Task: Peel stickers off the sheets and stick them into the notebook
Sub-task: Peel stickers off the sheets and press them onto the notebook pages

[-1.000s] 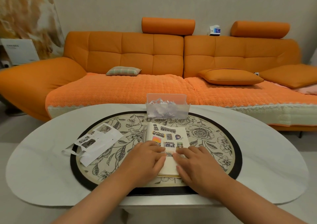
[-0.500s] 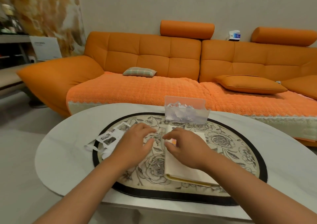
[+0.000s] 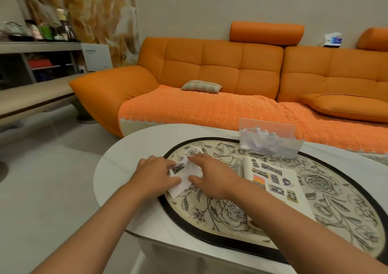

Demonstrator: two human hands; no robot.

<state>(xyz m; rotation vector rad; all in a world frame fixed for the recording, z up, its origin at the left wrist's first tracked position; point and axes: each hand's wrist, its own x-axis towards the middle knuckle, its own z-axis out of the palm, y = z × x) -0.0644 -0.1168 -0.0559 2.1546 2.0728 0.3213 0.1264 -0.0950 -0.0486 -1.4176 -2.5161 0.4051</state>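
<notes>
The open notebook (image 3: 298, 192) lies on the floral mat, its page bearing several stickers. Left of it, white sticker sheets (image 3: 182, 180) with dark pictures lie at the mat's left edge. Both hands are on these sheets. My left hand (image 3: 155, 174) rests on their left side with fingers curled over the paper. My right hand (image 3: 210, 174) covers their right side, fingers spread and thumb against the paper. Whether either hand pinches a sheet is hidden.
A round floral mat (image 3: 231, 213) with a black rim covers the white oval table (image 3: 126, 168). A clear box (image 3: 270, 140) of paper scraps stands behind the notebook. An orange sofa (image 3: 220, 80) runs beyond the table; shelves (image 3: 31, 59) stand far left.
Both hands left the notebook and moved left onto the sticker sheets. The notebook page now lies uncovered. The view turned left.
</notes>
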